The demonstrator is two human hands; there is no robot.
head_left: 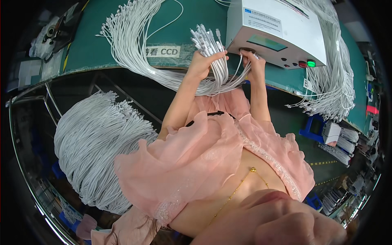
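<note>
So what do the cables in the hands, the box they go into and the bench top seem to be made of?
Cables: white plastic-coated cord, smooth and limp, with small pale plugs. Box: probably painted sheet metal or hard plastic, matte white with crisp flat faces. Bench top: looks like a green rubber mat, dull and even.

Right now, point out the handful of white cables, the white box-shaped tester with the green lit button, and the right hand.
handful of white cables (212, 51), head view, on the strands just above the fist.
white box-shaped tester (294, 28), head view, on its bare top panel.
right hand (254, 61), head view, on its back.
</note>
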